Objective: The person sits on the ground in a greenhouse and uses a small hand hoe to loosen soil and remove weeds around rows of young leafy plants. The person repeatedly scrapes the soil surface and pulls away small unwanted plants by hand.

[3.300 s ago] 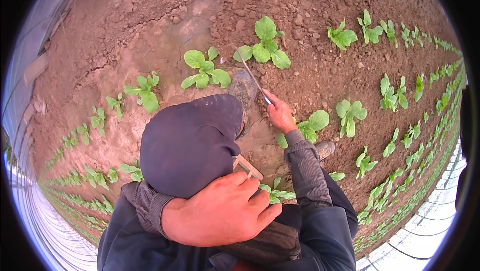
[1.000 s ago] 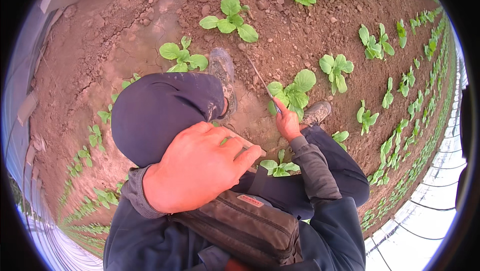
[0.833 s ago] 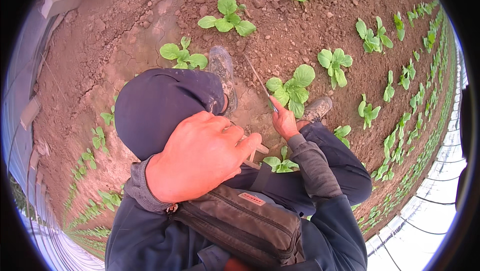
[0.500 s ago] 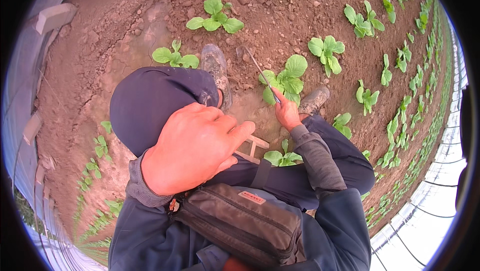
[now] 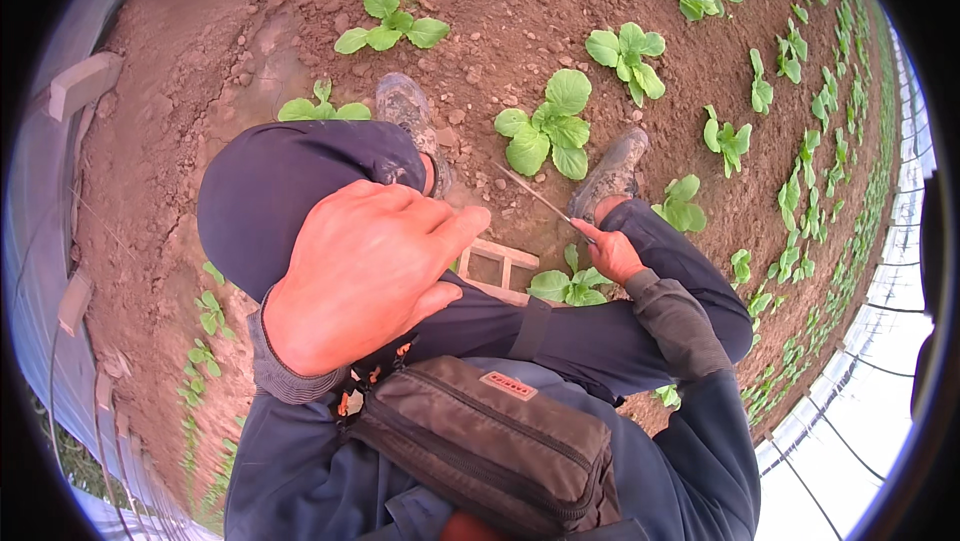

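My right hand (image 5: 614, 256) grips a slim metal hand hoe (image 5: 540, 198). Its thin shaft points up and left, ending over the soil between my shoes. A broad-leaved green seedling (image 5: 548, 129) grows just beyond the tip. My left hand (image 5: 370, 266) hovers in front of my bent left knee, back upward. Its thumb and forefinger are apart, nothing shows in it, and the other fingertips are hidden. Closer in, another seedling (image 5: 570, 281) stands between my right hand and a small wooden frame (image 5: 500, 259) on the ground.
More seedlings (image 5: 628, 56) run in rows to the right. My shoes (image 5: 610, 176) rest on the soil among the plants. A brown waist bag (image 5: 490, 441) lies across my lap. Wooden blocks (image 5: 85, 86) line the plastic sheeting at the left edge.
My right hand has moved right and nearer to me, drawing the hoe back from beyond the seedling. The left hand has shifted slightly left. The whole view has shifted a little.
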The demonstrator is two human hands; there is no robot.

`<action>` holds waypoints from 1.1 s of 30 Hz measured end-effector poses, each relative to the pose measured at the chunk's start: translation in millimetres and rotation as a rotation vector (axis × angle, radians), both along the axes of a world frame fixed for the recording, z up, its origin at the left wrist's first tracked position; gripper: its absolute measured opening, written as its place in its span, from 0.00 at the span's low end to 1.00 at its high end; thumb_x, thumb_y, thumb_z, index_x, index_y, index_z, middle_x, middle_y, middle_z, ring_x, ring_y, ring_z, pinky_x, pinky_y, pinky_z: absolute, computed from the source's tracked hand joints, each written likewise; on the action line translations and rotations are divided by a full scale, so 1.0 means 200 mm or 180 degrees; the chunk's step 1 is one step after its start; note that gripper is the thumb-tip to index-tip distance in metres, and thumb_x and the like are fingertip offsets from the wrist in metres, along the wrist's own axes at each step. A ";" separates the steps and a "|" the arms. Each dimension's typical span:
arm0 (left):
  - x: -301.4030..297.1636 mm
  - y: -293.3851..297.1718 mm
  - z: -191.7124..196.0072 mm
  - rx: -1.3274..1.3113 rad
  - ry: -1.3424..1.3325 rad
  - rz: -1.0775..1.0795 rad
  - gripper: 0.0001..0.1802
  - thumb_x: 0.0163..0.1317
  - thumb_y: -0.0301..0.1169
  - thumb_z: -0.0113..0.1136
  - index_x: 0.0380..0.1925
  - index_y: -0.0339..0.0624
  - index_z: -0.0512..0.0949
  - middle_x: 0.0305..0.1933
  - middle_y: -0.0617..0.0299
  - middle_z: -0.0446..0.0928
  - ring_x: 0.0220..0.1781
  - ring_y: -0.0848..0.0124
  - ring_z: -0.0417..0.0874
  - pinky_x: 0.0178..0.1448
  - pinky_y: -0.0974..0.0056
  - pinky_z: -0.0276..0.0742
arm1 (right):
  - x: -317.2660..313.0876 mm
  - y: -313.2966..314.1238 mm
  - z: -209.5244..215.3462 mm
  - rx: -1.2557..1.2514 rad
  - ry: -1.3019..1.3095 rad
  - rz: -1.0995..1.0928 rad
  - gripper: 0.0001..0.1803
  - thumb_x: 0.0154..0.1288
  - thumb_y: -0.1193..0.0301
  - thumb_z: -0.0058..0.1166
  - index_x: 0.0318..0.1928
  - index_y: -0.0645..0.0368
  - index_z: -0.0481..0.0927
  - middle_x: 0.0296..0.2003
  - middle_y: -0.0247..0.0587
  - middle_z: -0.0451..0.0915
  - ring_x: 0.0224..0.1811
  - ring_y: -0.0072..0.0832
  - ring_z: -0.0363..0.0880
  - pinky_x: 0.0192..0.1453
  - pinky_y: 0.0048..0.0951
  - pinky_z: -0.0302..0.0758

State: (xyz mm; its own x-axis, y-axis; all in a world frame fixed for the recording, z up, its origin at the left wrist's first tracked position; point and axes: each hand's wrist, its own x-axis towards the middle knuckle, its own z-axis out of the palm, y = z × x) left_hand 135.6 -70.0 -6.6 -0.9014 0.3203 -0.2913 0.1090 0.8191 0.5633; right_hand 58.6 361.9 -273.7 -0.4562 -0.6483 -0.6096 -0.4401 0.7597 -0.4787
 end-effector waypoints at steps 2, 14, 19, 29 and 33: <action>-0.01 0.00 0.01 0.0051 0.0011 -0.0017 0.38 0.40 0.36 0.77 0.58 0.46 0.79 0.50 0.59 0.83 0.51 0.56 0.84 0.54 0.53 0.77 | 0.04 -0.16 -0.11 -0.0334 0.0021 -0.0340 0.35 0.63 0.74 0.54 0.72 0.38 0.69 0.27 0.61 0.81 0.33 0.59 0.82 0.40 0.56 0.78; -0.09 0.04 -0.02 -0.0142 0.0006 -0.0143 0.38 0.41 0.38 0.76 0.58 0.47 0.78 0.48 0.60 0.84 0.49 0.59 0.84 0.52 0.56 0.77 | 0.04 -0.44 -0.17 -0.0541 0.0084 -0.0940 0.36 0.64 0.75 0.53 0.73 0.36 0.68 0.33 0.63 0.83 0.39 0.59 0.83 0.45 0.57 0.78; -0.11 0.06 -0.04 -0.0066 -0.0028 -0.0186 0.38 0.41 0.39 0.77 0.57 0.48 0.78 0.47 0.63 0.83 0.49 0.64 0.84 0.52 0.59 0.77 | -0.09 -0.72 -0.31 -0.0754 0.0377 -0.1342 0.33 0.65 0.74 0.53 0.71 0.38 0.71 0.34 0.64 0.82 0.39 0.59 0.84 0.45 0.55 0.78; -0.17 0.06 -0.04 0.0037 -0.0087 -0.0222 0.38 0.41 0.40 0.77 0.58 0.48 0.78 0.46 0.64 0.83 0.49 0.65 0.84 0.52 0.60 0.77 | -0.56 -1.27 -0.41 -0.0993 0.0877 -0.1789 0.30 0.65 0.72 0.52 0.69 0.40 0.74 0.33 0.63 0.83 0.37 0.58 0.84 0.43 0.52 0.79; -0.16 0.07 -0.04 0.0046 -0.0068 -0.0295 0.37 0.41 0.39 0.77 0.57 0.48 0.79 0.47 0.63 0.83 0.50 0.64 0.84 0.52 0.58 0.77 | -0.47 -0.81 -0.37 -0.0791 0.0644 -0.1464 0.30 0.66 0.73 0.49 0.68 0.39 0.75 0.32 0.62 0.82 0.34 0.53 0.85 0.40 0.47 0.79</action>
